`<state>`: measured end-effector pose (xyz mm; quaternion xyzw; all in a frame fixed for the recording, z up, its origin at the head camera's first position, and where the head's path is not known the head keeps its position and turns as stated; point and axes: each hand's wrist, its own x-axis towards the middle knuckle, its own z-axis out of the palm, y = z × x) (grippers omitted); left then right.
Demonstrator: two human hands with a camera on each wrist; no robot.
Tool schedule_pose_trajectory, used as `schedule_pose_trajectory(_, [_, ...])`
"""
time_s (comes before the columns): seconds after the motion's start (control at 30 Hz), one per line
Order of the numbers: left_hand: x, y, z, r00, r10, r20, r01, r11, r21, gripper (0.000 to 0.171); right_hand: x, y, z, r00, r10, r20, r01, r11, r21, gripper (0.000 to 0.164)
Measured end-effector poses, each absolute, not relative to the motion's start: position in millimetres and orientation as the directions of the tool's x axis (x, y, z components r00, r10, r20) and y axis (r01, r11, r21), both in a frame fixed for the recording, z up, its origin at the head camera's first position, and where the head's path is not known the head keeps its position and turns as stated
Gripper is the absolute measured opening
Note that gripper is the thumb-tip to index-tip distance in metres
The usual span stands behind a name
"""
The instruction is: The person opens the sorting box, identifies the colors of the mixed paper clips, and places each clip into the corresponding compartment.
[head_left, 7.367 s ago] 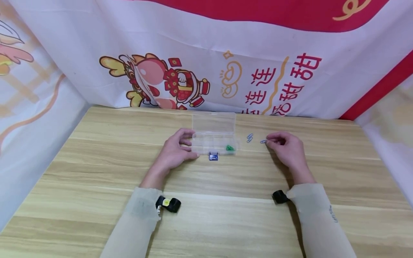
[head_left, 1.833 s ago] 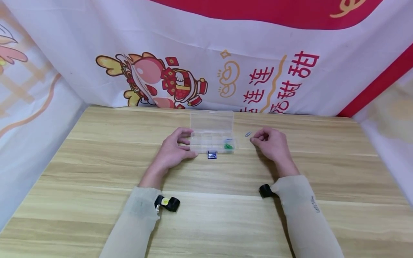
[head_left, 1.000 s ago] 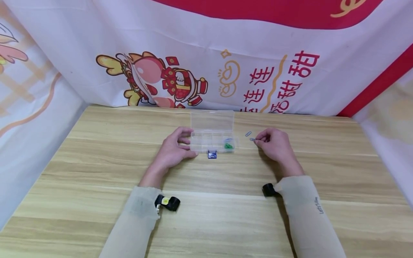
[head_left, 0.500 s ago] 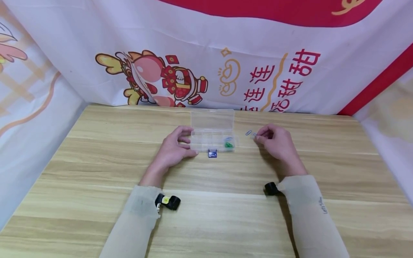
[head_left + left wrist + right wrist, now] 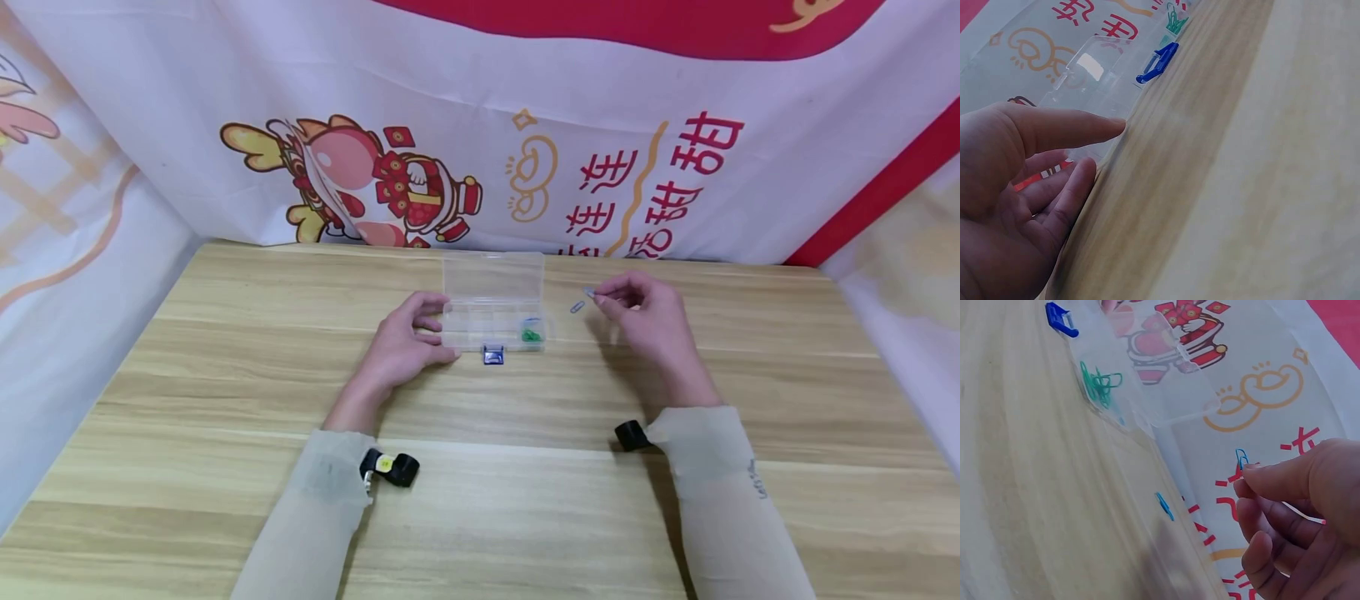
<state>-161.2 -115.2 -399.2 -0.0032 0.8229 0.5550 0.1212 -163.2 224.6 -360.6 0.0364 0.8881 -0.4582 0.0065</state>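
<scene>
My left hand holds the left end of a clear compartment box, thumb at the front corner and fingers along the side. The box's lid stands raised at the back, and its blue latch hangs down in front. Green paper clips lie in the front right compartment, with a blue clip just behind them. Right of the box, my right hand pinches a blue paper clip between thumb and forefinger, raised off the table. Another blue paper clip lies on the wood below it.
The wooden table stretches toward me in front of the box. A printed white cloth hangs right behind the table's back edge, close to the raised lid. More cloth hangs at both sides.
Earlier, more blue clips lay on the table; one now lies in the box. My right hand has picked up another and lifted it up and away. The left hand has stayed at the box.
</scene>
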Motion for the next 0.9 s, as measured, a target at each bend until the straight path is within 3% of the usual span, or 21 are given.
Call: schedule_pose_trajectory(0.9, [-161.0, -116.1, -397.5, -0.971, 0.128, -0.204, -0.138, 0.399, 0.906, 0.078, -174.6, 160.7, -386.2, -0.999, -0.053, 0.011, -0.040, 0.566, -0.823, 0.012])
